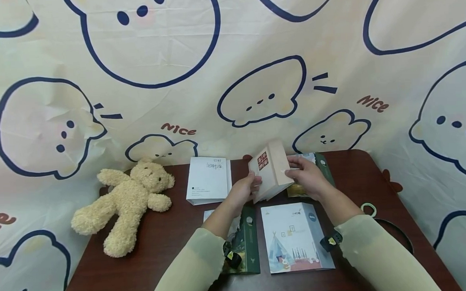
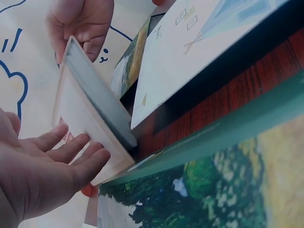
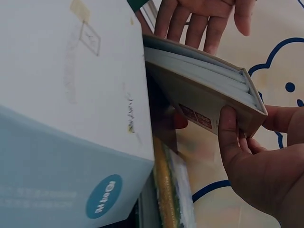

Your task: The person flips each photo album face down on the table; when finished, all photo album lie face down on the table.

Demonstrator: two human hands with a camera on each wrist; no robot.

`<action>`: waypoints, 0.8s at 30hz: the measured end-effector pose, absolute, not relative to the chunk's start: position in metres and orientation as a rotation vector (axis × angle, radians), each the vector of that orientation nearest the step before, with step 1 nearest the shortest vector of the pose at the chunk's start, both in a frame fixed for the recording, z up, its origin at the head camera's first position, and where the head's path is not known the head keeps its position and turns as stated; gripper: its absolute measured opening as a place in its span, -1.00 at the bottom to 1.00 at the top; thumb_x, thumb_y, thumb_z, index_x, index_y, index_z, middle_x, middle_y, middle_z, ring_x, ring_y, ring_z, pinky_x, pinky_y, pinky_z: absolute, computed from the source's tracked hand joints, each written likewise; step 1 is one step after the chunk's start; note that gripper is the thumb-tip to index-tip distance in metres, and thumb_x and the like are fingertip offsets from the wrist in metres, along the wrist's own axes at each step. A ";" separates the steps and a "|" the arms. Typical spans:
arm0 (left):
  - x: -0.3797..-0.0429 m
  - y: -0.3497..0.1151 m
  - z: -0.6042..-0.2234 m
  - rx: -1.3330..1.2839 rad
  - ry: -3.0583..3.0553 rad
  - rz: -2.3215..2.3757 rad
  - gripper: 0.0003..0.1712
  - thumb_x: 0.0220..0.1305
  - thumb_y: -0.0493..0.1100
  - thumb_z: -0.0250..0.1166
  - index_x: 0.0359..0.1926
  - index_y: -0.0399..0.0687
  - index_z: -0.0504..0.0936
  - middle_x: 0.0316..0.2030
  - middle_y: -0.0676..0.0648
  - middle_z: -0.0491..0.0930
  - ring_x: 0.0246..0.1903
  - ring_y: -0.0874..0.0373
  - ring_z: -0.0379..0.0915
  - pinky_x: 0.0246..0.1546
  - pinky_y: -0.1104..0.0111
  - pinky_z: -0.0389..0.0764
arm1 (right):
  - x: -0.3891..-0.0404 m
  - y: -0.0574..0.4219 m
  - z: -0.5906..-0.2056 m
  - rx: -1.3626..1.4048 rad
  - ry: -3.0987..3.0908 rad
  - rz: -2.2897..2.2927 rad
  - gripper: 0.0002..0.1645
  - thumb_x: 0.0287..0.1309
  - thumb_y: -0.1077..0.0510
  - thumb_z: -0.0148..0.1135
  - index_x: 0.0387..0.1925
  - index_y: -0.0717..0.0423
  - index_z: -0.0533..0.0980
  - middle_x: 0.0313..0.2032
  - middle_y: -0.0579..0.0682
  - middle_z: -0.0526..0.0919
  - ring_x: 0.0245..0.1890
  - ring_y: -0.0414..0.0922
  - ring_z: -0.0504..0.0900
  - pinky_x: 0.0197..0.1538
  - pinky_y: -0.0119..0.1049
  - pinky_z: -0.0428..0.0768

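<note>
A thick beige book [image 1: 274, 169] with a red square print stands tilted near the back of the table. My right hand [image 1: 308, 175] holds it by its right edge; in the right wrist view the thumb [image 3: 228, 126] presses on the cover and the other fingers go behind. In that view several white layers show between the book's boards. My left hand [image 1: 242, 189] is at the book's left side, its fingers [image 2: 78, 147] extended and spread against the printed face in the left wrist view.
A white book [image 1: 208, 179] lies back left, a white illustrated box [image 1: 293, 238] in front. Green books with painted covers lie front left [image 1: 249, 240] and back right [image 1: 324, 167]. A plush bear [image 1: 131, 202] is at left; a pale green ring [image 1: 368, 209] and a black ring [image 1: 400, 231] at right.
</note>
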State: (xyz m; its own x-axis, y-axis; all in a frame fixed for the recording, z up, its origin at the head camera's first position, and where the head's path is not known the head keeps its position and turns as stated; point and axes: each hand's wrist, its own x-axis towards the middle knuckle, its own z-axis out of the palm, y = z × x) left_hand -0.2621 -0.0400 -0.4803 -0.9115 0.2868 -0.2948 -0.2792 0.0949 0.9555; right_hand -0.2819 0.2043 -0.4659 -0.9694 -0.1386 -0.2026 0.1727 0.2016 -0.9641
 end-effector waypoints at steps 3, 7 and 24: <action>-0.263 -0.042 -0.481 0.002 1.997 1.846 -0.30 0.67 0.21 -0.20 0.33 -0.24 0.53 0.32 -0.16 0.53 0.36 -0.14 0.40 0.41 -0.02 0.37 | -0.282 0.205 -0.469 0.063 2.217 -1.839 -0.27 0.46 0.16 0.20 0.55 0.11 0.21 0.36 0.15 0.40 0.26 0.10 0.53 0.25 -0.12 0.60; -0.262 -0.045 -0.481 -0.013 2.003 1.820 -0.28 0.65 0.25 -0.18 0.34 -0.21 0.52 0.32 -0.15 0.53 0.35 -0.12 0.40 0.42 -0.04 0.34 | -0.283 0.205 -0.474 0.103 2.212 -1.821 -0.26 0.47 0.15 0.19 0.56 0.11 0.20 0.39 0.15 0.40 0.27 0.11 0.53 0.29 -0.07 0.57; -0.268 -0.057 -0.487 -0.035 2.006 1.800 -0.22 0.62 0.29 -0.14 0.44 -0.25 0.43 0.36 -0.24 0.47 0.42 -0.16 0.32 0.38 -0.06 0.39 | -0.293 0.201 -0.493 0.179 2.278 -1.689 -0.27 0.42 0.18 0.23 0.52 0.19 0.26 0.38 0.20 0.45 0.28 0.13 0.53 0.30 0.00 0.55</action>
State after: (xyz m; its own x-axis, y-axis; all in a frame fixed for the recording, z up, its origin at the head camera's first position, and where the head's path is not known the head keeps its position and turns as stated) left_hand -0.2678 -0.0574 -0.4865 -0.9017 0.2700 -0.3376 -0.3065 0.1512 0.9398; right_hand -0.2930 0.2007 -0.4930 -0.9476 -0.0765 -0.3101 0.2745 0.3014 -0.9131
